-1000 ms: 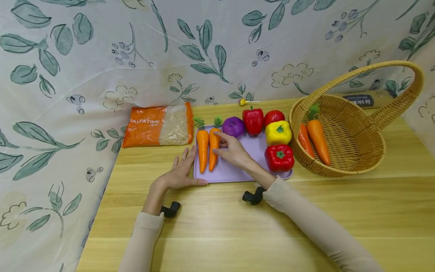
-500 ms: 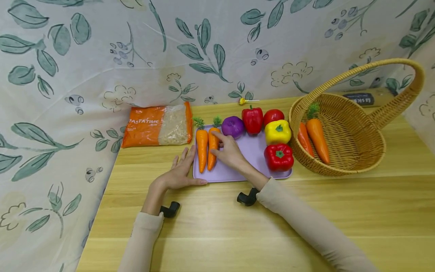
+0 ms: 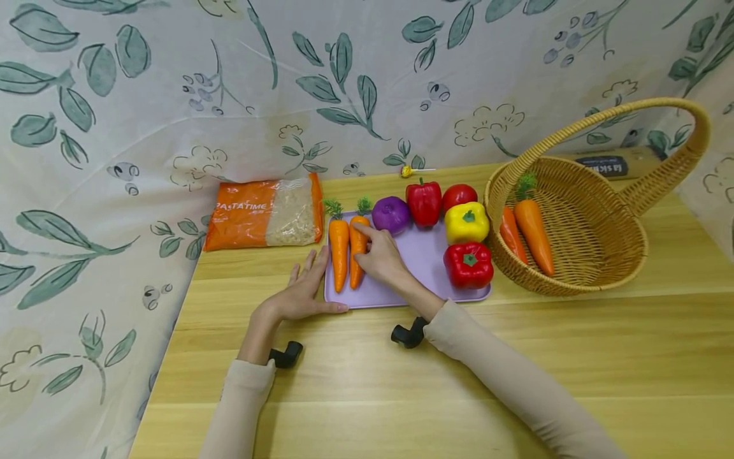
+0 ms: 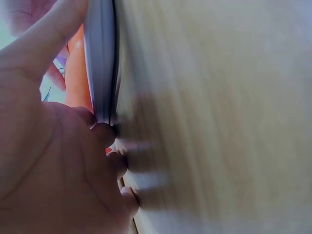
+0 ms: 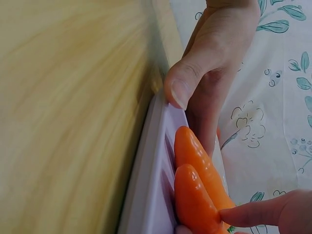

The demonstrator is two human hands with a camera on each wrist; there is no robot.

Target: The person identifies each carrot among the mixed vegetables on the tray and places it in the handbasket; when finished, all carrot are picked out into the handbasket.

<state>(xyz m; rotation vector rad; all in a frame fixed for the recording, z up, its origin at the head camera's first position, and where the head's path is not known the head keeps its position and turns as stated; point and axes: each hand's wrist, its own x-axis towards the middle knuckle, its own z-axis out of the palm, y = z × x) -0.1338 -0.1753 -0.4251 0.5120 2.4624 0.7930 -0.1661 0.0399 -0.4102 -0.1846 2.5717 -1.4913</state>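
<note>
A lilac tray (image 3: 415, 255) lies on the wooden table, holding two orange carrots at its left end. My left hand (image 3: 298, 299) rests at the tray's left edge, fingers stretched along the side and thumb at the front corner. With index finger and thumb my right hand (image 3: 383, 258) pinches the inner carrot (image 3: 357, 275), which lies on the tray. The outer carrot (image 3: 339, 255) lies beside it, closer to the left hand. In the right wrist view, a fingertip touches the inner carrot (image 5: 195, 202), while the left thumb (image 5: 180, 90) reaches over the tray rim.
A purple onion (image 3: 392, 215), red pepper (image 3: 424, 203), tomato (image 3: 459, 197), yellow pepper (image 3: 467, 223) and another red pepper (image 3: 468, 265) line the tray's back and right. Right of it stands a wicker basket (image 3: 590, 255) with carrots; a pasta bag (image 3: 264, 213) lies back left.
My right wrist has swung a little to the left, with the fingers staying at the inner carrot. My left hand keeps its place at the tray edge.
</note>
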